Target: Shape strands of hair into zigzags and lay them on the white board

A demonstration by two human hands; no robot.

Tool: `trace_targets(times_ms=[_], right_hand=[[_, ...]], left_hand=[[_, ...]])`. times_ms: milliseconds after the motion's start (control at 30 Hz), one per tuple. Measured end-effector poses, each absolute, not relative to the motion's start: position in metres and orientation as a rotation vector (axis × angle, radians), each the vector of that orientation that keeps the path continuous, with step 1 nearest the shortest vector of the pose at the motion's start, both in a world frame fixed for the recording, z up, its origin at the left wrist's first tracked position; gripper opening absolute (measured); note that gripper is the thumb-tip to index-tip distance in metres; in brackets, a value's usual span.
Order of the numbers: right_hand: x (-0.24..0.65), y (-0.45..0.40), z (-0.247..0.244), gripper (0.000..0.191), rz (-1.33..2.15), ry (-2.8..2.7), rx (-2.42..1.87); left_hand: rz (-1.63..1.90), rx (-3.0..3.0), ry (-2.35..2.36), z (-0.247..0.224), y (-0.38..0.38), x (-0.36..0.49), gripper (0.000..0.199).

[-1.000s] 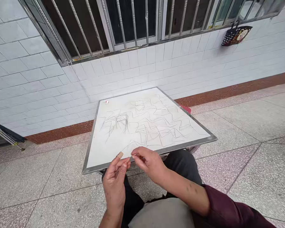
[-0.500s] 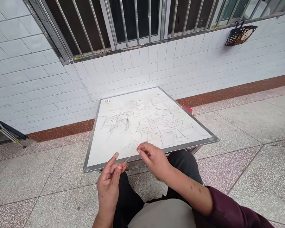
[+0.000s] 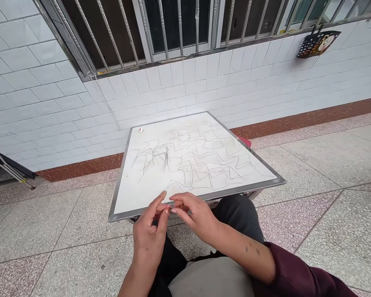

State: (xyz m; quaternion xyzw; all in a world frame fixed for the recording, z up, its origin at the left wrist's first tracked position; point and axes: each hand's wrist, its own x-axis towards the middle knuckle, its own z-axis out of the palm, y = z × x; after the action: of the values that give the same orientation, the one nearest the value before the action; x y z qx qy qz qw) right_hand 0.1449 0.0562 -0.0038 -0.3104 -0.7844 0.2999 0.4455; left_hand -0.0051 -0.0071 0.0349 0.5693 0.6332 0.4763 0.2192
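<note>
My left hand (image 3: 151, 225) is at the table's near edge, thumb and fingers pinched on something small and thin with a reddish tint, too small to name. Close beside it on the right, my right hand (image 3: 196, 216) has its thumb and fingertips near the left fingertips; its fingers look slightly apart, and whether a thin wire lies between them is too small to tell. Many thin dark wires (image 3: 160, 154) lie bunched on the white tabletop at the left. Bent, zigzag wires (image 3: 207, 165) are spread across its middle and right.
The white table (image 3: 128, 198) has a grey metal rim and stands near a tiled wall. A small red and white item (image 3: 141, 130) lies at its far left corner. A patterned bag (image 3: 317, 44) hangs under the barred window. My knees are beneath the near edge.
Both hands have come closer together, the left moving right and the right slightly left and down. The thin wire that stretched between them is no longer clearly visible.
</note>
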Motion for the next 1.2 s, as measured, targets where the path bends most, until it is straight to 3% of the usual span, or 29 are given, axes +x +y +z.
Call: trace_targets(times_ms=[167, 433, 733, 1000, 1200], right_hand=[[0.143, 0.054, -0.007, 0.009, 0.715, -1.907, -0.782], [0.141, 0.052, -0.005, 0.012, 0.699, -1.881, -0.701], [0.140, 0.051, 0.005, 0.030, 1.776, -1.448, -0.540], [0.139, 0.050, 0.013, 0.028, 2.256, -1.066, -0.401], [0.137, 0.050, 0.012, 0.029, 2.335, -0.946, -0.422]], left_hand=[[1.356, 1.495, 1.718, 0.036, -0.008, -0.004, 0.042], [1.456, 1.318, 1.649, 0.037, -0.007, -0.001, 0.046], [1.460, 1.279, 1.644, 0.041, -0.010, -0.001, 0.050], [1.476, 1.169, 1.563, 0.044, -0.013, -0.001, 0.052], [1.500, 1.111, 1.522, 0.046, -0.014, 0.000, 0.056]])
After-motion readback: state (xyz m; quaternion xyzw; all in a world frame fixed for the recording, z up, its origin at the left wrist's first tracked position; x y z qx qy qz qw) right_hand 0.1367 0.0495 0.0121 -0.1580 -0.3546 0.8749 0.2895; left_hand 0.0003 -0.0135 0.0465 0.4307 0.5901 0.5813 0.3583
